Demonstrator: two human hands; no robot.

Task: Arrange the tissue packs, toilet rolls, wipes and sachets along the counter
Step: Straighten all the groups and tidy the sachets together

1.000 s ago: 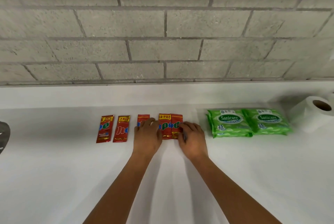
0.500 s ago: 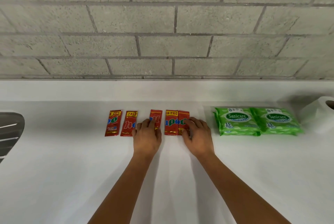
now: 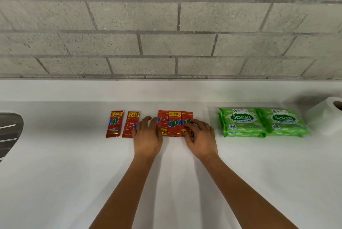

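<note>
Several red sachets lie flat in a row on the white counter (image 3: 74,173). Two stand apart at the left, the leftmost sachet (image 3: 114,123) and its neighbour (image 3: 130,124). Three more (image 3: 174,123) sit edge to edge in the middle. My left hand (image 3: 147,137) rests palm down with its fingertips on the left edge of that group. My right hand (image 3: 200,137) presses its fingertips on the group's right sachet (image 3: 187,120). Two green wipes stacks (image 3: 242,122) (image 3: 283,123) lie to the right. A white toilet roll (image 3: 325,116) sits at the far right edge.
A grey block wall (image 3: 166,25) rises behind the counter's raised back ledge (image 3: 166,90). A metal sink drainer (image 3: 9,132) shows at the left edge.
The third sachet has slid right against the other two, closing the gap. My left hand followed it; my right hand stayed on the right sachet. The camera view shifted slightly right and down.
</note>
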